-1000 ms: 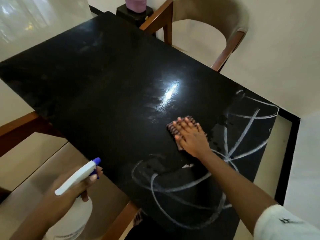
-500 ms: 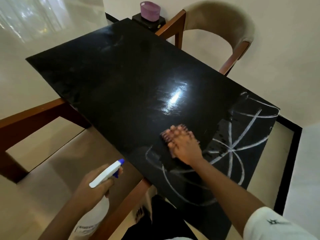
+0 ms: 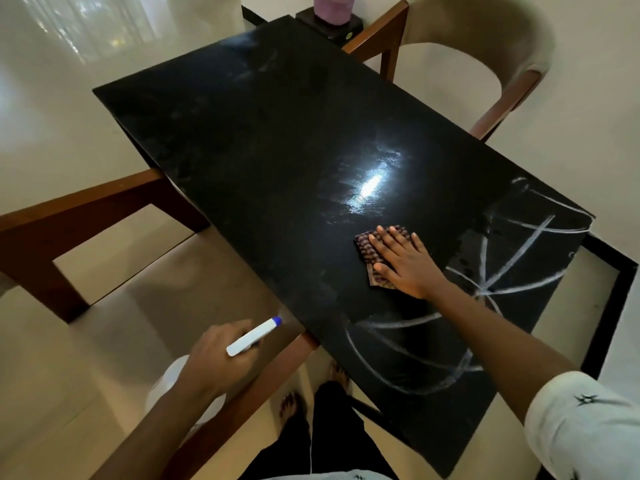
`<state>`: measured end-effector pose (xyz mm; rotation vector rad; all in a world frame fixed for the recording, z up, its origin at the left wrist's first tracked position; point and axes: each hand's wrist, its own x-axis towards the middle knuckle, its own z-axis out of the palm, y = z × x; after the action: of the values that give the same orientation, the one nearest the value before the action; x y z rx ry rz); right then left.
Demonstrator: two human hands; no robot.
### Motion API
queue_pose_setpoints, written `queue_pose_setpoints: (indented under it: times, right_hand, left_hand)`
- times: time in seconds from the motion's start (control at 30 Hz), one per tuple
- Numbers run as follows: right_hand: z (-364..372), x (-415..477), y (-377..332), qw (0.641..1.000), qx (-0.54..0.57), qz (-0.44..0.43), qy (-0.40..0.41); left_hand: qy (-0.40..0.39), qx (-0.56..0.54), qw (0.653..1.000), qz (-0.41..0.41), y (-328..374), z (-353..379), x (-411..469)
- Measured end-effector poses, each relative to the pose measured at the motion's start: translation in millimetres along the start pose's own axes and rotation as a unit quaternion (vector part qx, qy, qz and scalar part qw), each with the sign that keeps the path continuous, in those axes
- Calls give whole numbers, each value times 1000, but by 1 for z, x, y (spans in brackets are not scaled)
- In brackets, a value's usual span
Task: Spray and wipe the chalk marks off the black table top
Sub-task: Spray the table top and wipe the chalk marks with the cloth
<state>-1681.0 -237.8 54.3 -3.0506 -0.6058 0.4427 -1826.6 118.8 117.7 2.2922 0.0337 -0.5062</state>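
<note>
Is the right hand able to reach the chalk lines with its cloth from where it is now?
Probably yes. The right hand presses the cloth flat on the table top; the chalk marks lie just beside it, with nothing between.

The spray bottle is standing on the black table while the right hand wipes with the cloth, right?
Not quite. In the head view the spray bottle isn't standing on the black table; the left hand holds it beside the table's edge. The right hand does press the cloth flat on the top.
</note>
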Motion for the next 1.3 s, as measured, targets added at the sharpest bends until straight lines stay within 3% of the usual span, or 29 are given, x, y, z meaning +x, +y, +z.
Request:
queue_pose_setpoints:
  times: [0.17, 0.4, 0.5, 0.67, 0.8, 0.87, 1.07, 1.3]
  right_hand:
    - [17, -2, -44, 997, 44, 28, 60]
    - [42, -17, -173, 985, 43, -150, 70]
    - [40, -11, -159, 983, 43, -153, 90]
    - [17, 29, -93, 995, 65, 23, 77]
    - [9, 42, -81, 997, 36, 35, 63]
    - [12, 36, -105, 996, 47, 18, 72]
    - [27, 19, -195, 982, 9, -183, 38]
    - [30, 6, -148, 979, 40, -187, 72]
  left_hand:
    - [35, -19, 999, 11, -8, -3, -6]
    - [114, -109, 987, -8, -9, -14, -10]
    - [119, -120, 985, -22, -11, -19, -9]
    - [121, -125, 984, -32, -12, -20, -12]
    - [129, -139, 981, -42, -14, -20, -22]
    - [134, -153, 978, -43, -14, -20, -27]
    - [145, -155, 976, -42, -16, -20, -33]
    - [150, -159, 975, -29, -6, -21, -28]
